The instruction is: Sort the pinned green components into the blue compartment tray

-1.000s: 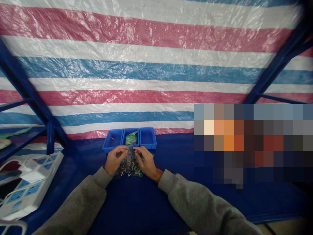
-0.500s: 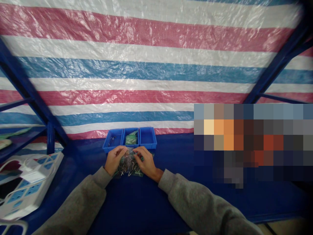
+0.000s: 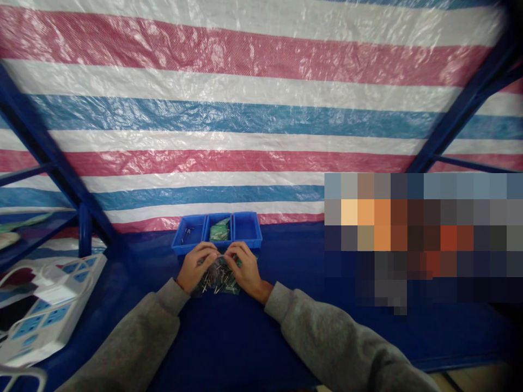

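A clear plastic bag (image 3: 216, 277) of small metal pins with green packaging lies on the dark blue table cover (image 3: 229, 337). My left hand (image 3: 197, 267) and my right hand (image 3: 245, 270) meet over its top, fingertips pinching the thin plastic. Beyond my hands stand several blue plastic bins side by side. The left bin (image 3: 188, 249) holds a few metal pins (image 3: 187, 234), and the middle bin (image 3: 218, 243) holds a green packet (image 3: 218, 233). The right bin (image 3: 247, 243) shows only its blue floor.
A white power strip (image 3: 43, 310) with blue sockets and cables lies at the left. Blue metal shelf uprights (image 3: 84, 228) frame a striped red, white and blue tarpaulin (image 3: 204, 130). A pixelated patch (image 3: 408, 239) hides the right side.
My hands have drawn closer together over the bag, and its top is pinched tighter. The bag sits slightly lower between them. The bins have not moved.
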`<state>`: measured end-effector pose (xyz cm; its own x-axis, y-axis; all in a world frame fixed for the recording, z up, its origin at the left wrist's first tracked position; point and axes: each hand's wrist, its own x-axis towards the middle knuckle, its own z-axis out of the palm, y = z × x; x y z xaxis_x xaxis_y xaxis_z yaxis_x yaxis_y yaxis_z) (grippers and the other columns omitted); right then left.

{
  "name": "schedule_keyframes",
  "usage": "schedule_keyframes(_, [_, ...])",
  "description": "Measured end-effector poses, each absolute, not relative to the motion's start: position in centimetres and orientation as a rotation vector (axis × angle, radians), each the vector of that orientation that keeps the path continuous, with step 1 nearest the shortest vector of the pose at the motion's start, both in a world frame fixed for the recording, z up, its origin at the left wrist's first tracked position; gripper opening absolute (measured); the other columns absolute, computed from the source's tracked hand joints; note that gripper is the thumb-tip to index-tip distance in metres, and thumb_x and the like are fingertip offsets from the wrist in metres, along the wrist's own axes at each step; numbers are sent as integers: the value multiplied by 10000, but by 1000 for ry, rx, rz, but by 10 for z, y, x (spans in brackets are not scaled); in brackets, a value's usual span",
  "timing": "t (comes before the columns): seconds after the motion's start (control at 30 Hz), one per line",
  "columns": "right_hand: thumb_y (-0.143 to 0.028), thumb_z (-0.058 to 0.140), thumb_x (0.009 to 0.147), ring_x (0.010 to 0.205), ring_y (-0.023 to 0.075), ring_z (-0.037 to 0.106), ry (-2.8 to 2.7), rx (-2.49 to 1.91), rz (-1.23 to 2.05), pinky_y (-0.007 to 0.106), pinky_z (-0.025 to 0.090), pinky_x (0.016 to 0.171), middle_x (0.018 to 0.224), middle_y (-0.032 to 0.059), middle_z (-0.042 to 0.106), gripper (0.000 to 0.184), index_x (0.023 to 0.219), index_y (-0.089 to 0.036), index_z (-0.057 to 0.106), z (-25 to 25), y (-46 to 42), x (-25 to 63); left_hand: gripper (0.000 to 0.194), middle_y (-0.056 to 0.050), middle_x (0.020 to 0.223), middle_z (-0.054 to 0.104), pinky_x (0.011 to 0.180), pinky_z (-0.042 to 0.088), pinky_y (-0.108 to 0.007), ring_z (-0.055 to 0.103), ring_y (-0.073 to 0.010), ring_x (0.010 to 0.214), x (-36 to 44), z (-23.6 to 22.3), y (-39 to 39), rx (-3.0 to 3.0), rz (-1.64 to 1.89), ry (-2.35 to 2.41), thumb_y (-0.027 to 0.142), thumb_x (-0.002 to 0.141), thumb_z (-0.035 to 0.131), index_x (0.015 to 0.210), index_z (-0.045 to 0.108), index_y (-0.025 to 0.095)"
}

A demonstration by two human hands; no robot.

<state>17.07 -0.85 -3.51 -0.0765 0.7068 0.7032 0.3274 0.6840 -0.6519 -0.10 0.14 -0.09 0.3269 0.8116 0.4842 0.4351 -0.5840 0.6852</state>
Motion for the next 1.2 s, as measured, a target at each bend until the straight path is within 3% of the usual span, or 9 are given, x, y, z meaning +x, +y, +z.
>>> schedule_keyframes(0.13, [-239,497,880,756,143,551,-1665,-855,408,251,461,692,847,45,578,121,845,-190,602,-37,-8,170,218,-63,848,678,789,467,-282,613,-182,814,-3,-3,1,2292,1075,1132,354,804,576,828,703,179])
schedule_keyframes(0.3, [-258,533,862,741,137,552,-1672,-862,425,246,463,674,886,45,589,149,979,-187,592,-39,-7,170,257,-52,868,713,778,486,-280,647,-197,808,-5,-11,3,2111,1108,1187,366,814,559,890,707,169])
schedule_keyframes(0.5, [-258,495,883,737,138,553,-1684,-844,419,248,457,670,840,44,591,136,872,-183,609,-37,-7,171,316,-27,780,702,722,483,-261,640,-181,754,-6,-12,6,2081,1039,1144,375,861,484,792,692,147])
schedule_keyframes(0.7, [-238,469,889,729,137,547,-1681,-871,419,247,445,667,818,39,587,141,841,-178,587,-36,-8,171,277,-53,914,703,818,479,-297,635,-201,863,-6,-11,5,2133,1081,1145,374,835,529,907,691,161])
schedule_keyframes(0.83, [-244,463,889,709,136,543,-1686,-896,416,246,439,657,791,32,586,149,827,-178,580,-38,-7,171,253,-57,830,712,755,499,-290,647,-201,778,-6,-10,4,2080,1184,1198,376,779,601,844,698,151])
schedule_keyframes(1.2, [-256,465,890,693,135,551,-1789,-830,410,249,445,661,779,34,595,157,828,-185,590,-41,-8,170,196,-33,692,643,635,490,-253,600,-167,668,-7,-11,5,1972,1197,1153,318,774,577,718,632,139])
